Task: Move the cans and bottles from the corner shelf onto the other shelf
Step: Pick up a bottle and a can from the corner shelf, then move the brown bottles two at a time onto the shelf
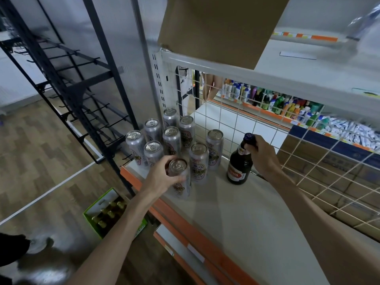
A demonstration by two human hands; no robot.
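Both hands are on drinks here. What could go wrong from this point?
1. The left hand grips the front can, which stands close against the other cans; lifting it could topple one.
2. The right hand holds the bottle only near its cap, so it might slip or swing into the wire grid.
3. A drop off the shelf edge could hit the crate below.
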